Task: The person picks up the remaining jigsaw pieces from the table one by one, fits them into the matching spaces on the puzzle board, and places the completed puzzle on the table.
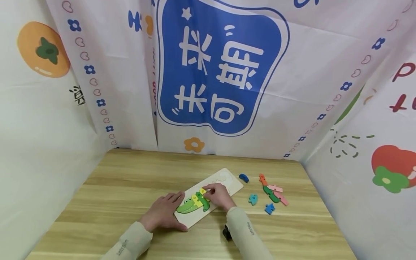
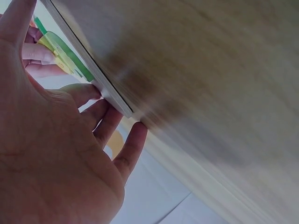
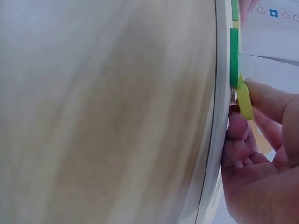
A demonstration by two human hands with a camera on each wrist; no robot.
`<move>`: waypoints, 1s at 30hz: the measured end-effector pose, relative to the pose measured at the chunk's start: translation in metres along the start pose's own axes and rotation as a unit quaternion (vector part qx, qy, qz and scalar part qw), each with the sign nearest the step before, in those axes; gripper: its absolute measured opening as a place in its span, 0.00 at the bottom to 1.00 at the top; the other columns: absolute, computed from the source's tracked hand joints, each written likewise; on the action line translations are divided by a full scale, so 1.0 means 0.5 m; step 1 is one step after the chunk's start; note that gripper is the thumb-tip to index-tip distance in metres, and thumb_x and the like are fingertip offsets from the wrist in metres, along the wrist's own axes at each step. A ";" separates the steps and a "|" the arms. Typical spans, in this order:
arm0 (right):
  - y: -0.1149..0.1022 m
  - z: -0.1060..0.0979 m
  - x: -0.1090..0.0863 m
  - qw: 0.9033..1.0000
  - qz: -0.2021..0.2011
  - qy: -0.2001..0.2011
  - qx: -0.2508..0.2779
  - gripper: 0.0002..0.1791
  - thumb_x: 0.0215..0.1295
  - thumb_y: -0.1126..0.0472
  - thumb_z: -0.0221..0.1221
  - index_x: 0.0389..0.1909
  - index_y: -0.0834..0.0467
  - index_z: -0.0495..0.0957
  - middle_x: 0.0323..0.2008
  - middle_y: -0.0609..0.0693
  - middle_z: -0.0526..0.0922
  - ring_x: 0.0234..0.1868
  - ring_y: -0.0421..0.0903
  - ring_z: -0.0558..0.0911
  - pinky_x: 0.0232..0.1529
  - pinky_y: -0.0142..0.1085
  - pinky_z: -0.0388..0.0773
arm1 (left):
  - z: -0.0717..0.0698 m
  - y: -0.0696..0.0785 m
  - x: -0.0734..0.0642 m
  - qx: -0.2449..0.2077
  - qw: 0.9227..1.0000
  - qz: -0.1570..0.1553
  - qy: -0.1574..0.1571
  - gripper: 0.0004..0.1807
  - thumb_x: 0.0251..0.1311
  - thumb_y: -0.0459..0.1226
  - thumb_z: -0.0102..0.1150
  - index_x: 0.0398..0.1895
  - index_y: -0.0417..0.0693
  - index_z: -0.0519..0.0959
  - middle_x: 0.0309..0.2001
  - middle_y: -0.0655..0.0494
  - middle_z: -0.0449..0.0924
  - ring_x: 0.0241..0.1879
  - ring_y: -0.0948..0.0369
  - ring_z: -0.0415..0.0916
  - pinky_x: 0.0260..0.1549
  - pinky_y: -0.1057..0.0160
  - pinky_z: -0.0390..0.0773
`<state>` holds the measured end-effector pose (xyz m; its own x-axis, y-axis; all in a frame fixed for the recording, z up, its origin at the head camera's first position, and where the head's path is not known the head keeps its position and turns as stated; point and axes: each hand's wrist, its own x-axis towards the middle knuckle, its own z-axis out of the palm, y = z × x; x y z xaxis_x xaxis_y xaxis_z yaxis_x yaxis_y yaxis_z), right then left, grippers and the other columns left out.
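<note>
A pale wooden puzzle board (image 1: 196, 215) lies slanted on the table, with a green crocodile head piece (image 1: 186, 206) and green and yellow body pieces (image 1: 197, 199) set in it. Around the board's left end, my left hand (image 1: 164, 211) holds it, thumb by the near edge and fingers along the far edge. My right hand (image 1: 219, 195) pinches a yellow puzzle piece (image 3: 245, 99) between thumb and fingers. That piece is tilted beside a green piece (image 3: 234, 57) on the board. In the head view the right fingers partly hide it.
Right of the board lie loose puzzle pieces: a dark blue one (image 1: 243, 178), a teal one (image 1: 253, 199), a blue one (image 1: 269, 208), a green one (image 1: 271, 194), an orange one (image 1: 262, 179) and pink ones (image 1: 281, 198). Printed cloth (image 1: 130, 126) surrounds the wooden table (image 1: 123, 184).
</note>
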<state>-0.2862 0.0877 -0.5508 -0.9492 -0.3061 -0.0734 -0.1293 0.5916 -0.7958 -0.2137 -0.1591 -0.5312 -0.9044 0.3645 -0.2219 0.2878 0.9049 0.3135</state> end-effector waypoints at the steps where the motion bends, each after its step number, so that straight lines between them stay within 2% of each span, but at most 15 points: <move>1: -0.001 0.000 0.001 1.000 -0.004 0.000 -0.003 0.15 0.66 0.63 0.69 0.53 0.56 0.88 0.41 0.50 0.87 0.34 0.41 0.78 0.33 0.31 0.74 | 0.001 -0.001 0.000 0.002 1.000 -0.004 0.000 0.71 0.38 0.76 0.70 0.82 0.48 0.58 0.82 0.51 0.57 0.77 0.43 0.58 0.71 0.34 0.61; 5: 0.001 -0.001 0.001 1.000 0.000 0.007 -0.018 0.16 0.64 0.62 0.71 0.53 0.53 0.88 0.50 0.51 0.88 0.33 0.40 0.77 0.34 0.31 0.73 | 0.006 -0.003 0.003 0.002 1.000 -0.011 -0.003 0.71 0.37 0.77 0.70 0.82 0.51 0.58 0.82 0.53 0.56 0.78 0.44 0.58 0.72 0.35 0.61; 10: 0.001 -0.006 0.002 0.999 -0.001 0.009 -0.039 0.17 0.65 0.61 0.70 0.55 0.53 0.87 0.52 0.51 0.88 0.32 0.40 0.76 0.34 0.32 0.72 | 0.007 -0.001 0.007 -0.002 1.000 -0.007 0.000 0.70 0.38 0.77 0.69 0.82 0.51 0.58 0.82 0.54 0.56 0.78 0.44 0.58 0.72 0.36 0.61; 16: -0.008 -0.002 -0.001 0.995 -0.031 -0.008 -0.095 0.18 0.68 0.60 0.68 0.58 0.55 0.85 0.58 0.53 0.87 0.30 0.38 0.74 0.34 0.31 0.71 | -0.001 -0.002 0.000 -0.002 1.000 -0.004 -0.006 0.70 0.40 0.76 0.70 0.83 0.48 0.57 0.82 0.51 0.56 0.78 0.43 0.57 0.72 0.34 0.59; 23: -0.012 -0.003 -0.006 0.988 -0.057 -0.025 -0.140 0.19 0.70 0.59 0.66 0.59 0.57 0.84 0.58 0.52 0.87 0.32 0.38 0.73 0.36 0.32 0.71 | 0.004 -0.001 -0.008 -0.001 1.000 -0.006 -0.002 0.70 0.38 0.76 0.70 0.82 0.49 0.58 0.82 0.53 0.57 0.78 0.45 0.58 0.71 0.36 0.61; 24: -0.012 -0.005 -0.007 0.988 -0.059 -0.031 -0.143 0.19 0.70 0.59 0.66 0.60 0.57 0.84 0.57 0.52 0.87 0.32 0.38 0.73 0.35 0.32 0.71 | 0.005 -0.002 -0.008 0.003 1.000 -0.006 -0.001 0.71 0.38 0.77 0.70 0.82 0.50 0.58 0.82 0.54 0.57 0.78 0.45 0.58 0.71 0.37 0.62; 27: -0.011 -0.014 -0.005 0.986 -0.057 -0.051 -0.147 0.21 0.70 0.59 0.67 0.63 0.56 0.82 0.47 0.50 0.89 0.32 0.39 0.73 0.35 0.33 0.70 | 0.005 -0.001 -0.006 0.005 1.000 -0.006 0.003 0.71 0.38 0.77 0.70 0.82 0.50 0.58 0.82 0.54 0.57 0.78 0.46 0.59 0.71 0.37 0.63; 30: -0.011 -0.022 -0.003 0.985 -0.053 -0.069 -0.149 0.24 0.69 0.58 0.67 0.65 0.54 0.81 0.35 0.47 0.83 0.33 0.40 0.73 0.35 0.34 0.70 | 0.001 0.001 -0.004 0.008 1.000 -0.004 0.005 0.71 0.38 0.77 0.70 0.82 0.50 0.58 0.82 0.53 0.57 0.77 0.46 0.59 0.70 0.38 0.63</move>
<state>-0.2869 0.0931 -0.5398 -0.8803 -0.4643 -0.0977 -0.3233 0.7377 -0.5927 -0.2115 -0.1593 -0.5313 -0.9098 0.3557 -0.2139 0.2861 0.9108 0.2975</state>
